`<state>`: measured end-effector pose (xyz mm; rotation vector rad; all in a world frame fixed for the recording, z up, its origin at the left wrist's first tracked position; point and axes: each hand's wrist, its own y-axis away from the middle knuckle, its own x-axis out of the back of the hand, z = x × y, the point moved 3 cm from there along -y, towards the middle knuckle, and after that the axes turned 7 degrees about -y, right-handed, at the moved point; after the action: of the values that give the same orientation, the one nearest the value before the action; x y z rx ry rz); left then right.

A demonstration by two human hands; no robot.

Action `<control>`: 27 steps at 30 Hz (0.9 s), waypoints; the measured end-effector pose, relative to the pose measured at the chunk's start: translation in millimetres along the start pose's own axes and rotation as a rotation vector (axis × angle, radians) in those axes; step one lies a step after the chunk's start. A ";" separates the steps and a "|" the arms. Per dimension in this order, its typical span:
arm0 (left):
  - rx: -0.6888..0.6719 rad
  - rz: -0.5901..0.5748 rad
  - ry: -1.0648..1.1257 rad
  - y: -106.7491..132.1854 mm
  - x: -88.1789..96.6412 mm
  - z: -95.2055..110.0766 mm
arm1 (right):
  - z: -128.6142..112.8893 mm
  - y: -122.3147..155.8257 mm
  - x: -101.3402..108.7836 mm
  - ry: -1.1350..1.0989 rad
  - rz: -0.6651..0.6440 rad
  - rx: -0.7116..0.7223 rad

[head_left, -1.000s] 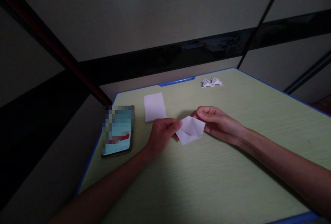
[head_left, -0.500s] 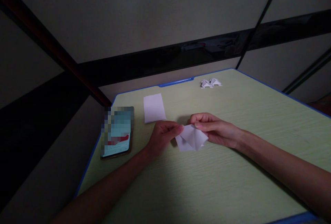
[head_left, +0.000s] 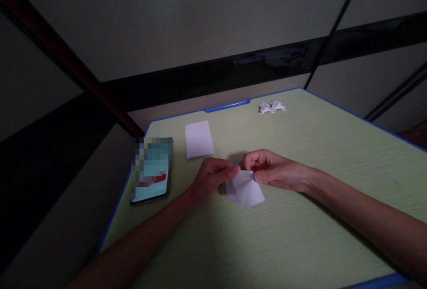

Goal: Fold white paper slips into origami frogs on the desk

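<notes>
A small folded white paper (head_left: 246,189) is held just above the pale green table (head_left: 283,235) between both hands. My left hand (head_left: 213,177) pinches its upper left corner with thumb and fingers closed. My right hand (head_left: 273,171) pinches its upper right edge, fingers curled. The paper's lower flap hangs down toward the table.
A flat white paper sheet (head_left: 199,139) lies behind my left hand. A phone (head_left: 151,169) with a lit screen rests at the table's left edge. Small folded paper figures (head_left: 271,107) sit at the far edge. The table has a blue rim (head_left: 227,104); a wall stands behind it.
Both hands have drawn slightly nearer and lower. The paper has turned, its flap now pointing downward, and my right hand's grip has shifted to the top edge.
</notes>
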<state>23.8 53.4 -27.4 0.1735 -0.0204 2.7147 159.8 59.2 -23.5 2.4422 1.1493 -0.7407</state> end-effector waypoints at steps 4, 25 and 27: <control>-0.007 -0.023 -0.019 1.4 -1.1 2.5 | 0.3 -0.4 -1.0 0.035 0.016 -0.002; 0.007 0.294 0.111 -3.4 9.4 -4.1 | -3.3 -1.7 -3.7 0.362 0.148 0.104; 0.000 0.295 0.126 -3.9 8.9 -4.4 | -3.9 -2.0 -5.6 0.420 0.167 0.098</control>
<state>16.8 60.7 -30.7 -0.0018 -0.0102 3.0144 156.4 59.0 -17.2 2.8208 1.0442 -0.2434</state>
